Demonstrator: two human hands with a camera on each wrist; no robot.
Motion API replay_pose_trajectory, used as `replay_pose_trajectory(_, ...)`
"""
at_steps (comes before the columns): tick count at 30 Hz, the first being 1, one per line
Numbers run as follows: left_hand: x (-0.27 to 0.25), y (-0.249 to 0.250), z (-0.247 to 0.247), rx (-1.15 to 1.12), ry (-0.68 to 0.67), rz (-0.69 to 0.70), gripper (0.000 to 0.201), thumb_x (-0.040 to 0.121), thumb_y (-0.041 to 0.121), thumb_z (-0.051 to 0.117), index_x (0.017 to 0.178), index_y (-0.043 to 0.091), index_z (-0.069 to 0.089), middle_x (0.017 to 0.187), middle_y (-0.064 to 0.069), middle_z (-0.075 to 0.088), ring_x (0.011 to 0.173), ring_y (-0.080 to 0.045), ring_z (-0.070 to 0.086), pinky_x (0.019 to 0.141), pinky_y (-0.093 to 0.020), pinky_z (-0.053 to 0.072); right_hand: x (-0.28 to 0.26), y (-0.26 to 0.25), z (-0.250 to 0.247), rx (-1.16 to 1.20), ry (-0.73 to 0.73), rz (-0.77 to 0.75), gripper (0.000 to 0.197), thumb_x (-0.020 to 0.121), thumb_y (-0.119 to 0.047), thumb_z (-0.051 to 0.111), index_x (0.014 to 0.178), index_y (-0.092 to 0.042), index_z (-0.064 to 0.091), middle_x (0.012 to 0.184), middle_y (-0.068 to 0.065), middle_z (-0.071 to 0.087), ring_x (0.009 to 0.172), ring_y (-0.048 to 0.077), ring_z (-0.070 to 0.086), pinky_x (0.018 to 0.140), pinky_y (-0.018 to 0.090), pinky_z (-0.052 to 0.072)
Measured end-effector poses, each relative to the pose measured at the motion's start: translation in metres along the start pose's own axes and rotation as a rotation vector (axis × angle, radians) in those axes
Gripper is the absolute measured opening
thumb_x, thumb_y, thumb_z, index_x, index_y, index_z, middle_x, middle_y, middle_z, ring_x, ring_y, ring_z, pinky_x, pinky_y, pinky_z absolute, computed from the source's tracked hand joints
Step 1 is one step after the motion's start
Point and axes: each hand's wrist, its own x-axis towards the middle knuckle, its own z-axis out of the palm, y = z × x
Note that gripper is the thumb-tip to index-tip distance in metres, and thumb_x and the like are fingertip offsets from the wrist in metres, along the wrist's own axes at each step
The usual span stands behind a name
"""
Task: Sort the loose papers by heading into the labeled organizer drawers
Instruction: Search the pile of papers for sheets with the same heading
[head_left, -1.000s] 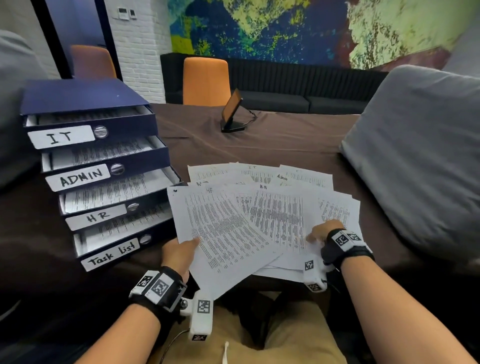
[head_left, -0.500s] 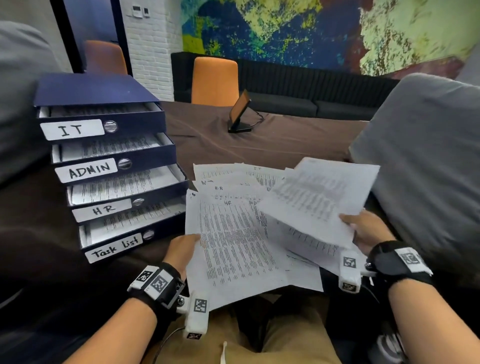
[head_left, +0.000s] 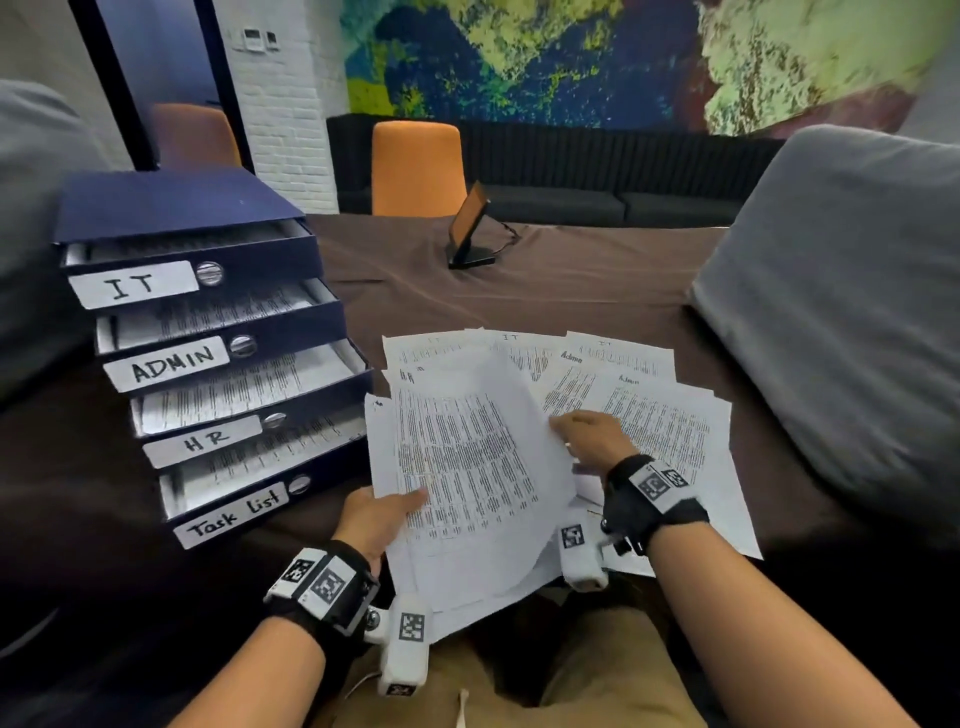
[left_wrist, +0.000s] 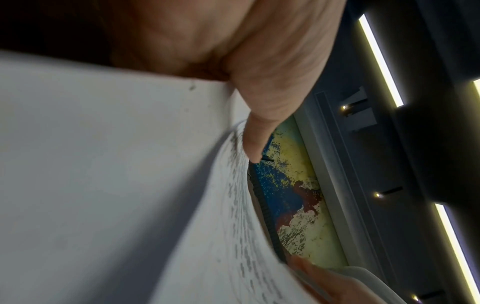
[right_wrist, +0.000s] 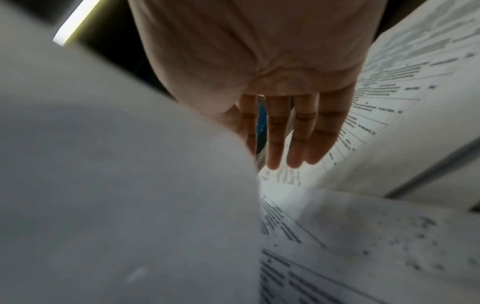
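Observation:
A dark blue organizer (head_left: 182, 208) stands at the left with four part-open drawers labelled IT (head_left: 132, 285), ADMIN (head_left: 166, 364), HR (head_left: 202, 441) and Task list (head_left: 234, 514), each holding printed sheets. My left hand (head_left: 384, 512) grips a small stack of printed sheets (head_left: 467, 467) by its lower left corner, thumb (left_wrist: 259, 123) on top. The stack's top sheet is headed HR. My right hand (head_left: 587, 436) touches the stack's right edge. Its fingers (right_wrist: 293, 131) are straight and its thumb is hidden. Loose papers (head_left: 660, 415) headed IT and Admin lie fanned on the table behind.
A brown cloth (head_left: 519, 296) covers the table. A big grey cushion (head_left: 841, 312) crowds the right side, and another (head_left: 31, 208) sits behind the organizer. A small tilted screen on a stand (head_left: 470, 228) is at mid-table, with an orange chair (head_left: 415, 166) beyond.
My right hand lifted one sheet off the fanned pile, carried it left and laid it onto the sheets in my left hand. The left hand kept its grip.

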Motion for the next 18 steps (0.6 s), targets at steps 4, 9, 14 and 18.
replay_pose_trajectory(4, -0.002, 0.004, 0.001, -0.014, -0.015, 0.007, 0.017, 0.087, 0.012, 0.077, 0.103, 0.007, 0.072, 0.097, -0.011, 0.077, 0.085, -0.023, 0.075, 0.065, -0.029, 0.057, 0.024, 0.004, 0.008, -0.181, 0.095, 0.02, 0.012, 0.093, -0.012, 0.063, 0.092, -0.007, 0.073, 0.09, 0.008, 0.067, 0.073, 0.019, 0.057, 0.066, 0.028, 0.048)
replay_pose_trajectory(9, -0.003, 0.005, 0.004, 0.062, 0.011, 0.013, 0.022, 0.088, -0.002, 0.071, 0.11, 0.002, 0.069, 0.105, -0.011, 0.073, 0.092, -0.025, 0.07, 0.074, -0.03, 0.054, 0.029, 0.009, 0.027, -0.455, 0.247, 0.135, 0.037, 0.087, -0.02, 0.065, 0.119, -0.004, 0.056, 0.108, 0.014, 0.064, 0.089, 0.029, 0.063, 0.07, 0.031, 0.051)
replay_pose_trajectory(14, 0.002, 0.007, -0.001, 0.117, -0.031, -0.038, 0.025, 0.088, -0.013, 0.058, 0.105, 0.001, 0.07, 0.112, -0.018, 0.072, 0.095, -0.028, 0.069, 0.076, -0.034, 0.055, 0.028, -0.003, 0.037, -0.254, 0.208, 0.181, 0.052, 0.088, -0.025, 0.068, 0.133, -0.005, 0.051, 0.12, 0.01, 0.064, 0.104, 0.029, 0.064, 0.081, 0.029, 0.051)
replay_pose_trajectory(18, -0.001, 0.006, 0.002, 0.027, 0.018, -0.015, 0.021, 0.092, 0.002, 0.068, 0.112, 0.004, 0.07, 0.107, -0.014, 0.074, 0.096, -0.029, 0.071, 0.076, -0.035, 0.057, 0.034, -0.008, 0.039, -0.3, 0.071, 0.254, 0.045, 0.096, -0.025, 0.058, 0.136, -0.006, 0.055, 0.139, 0.013, 0.057, 0.126, 0.028, 0.056, 0.094, 0.027, 0.047)
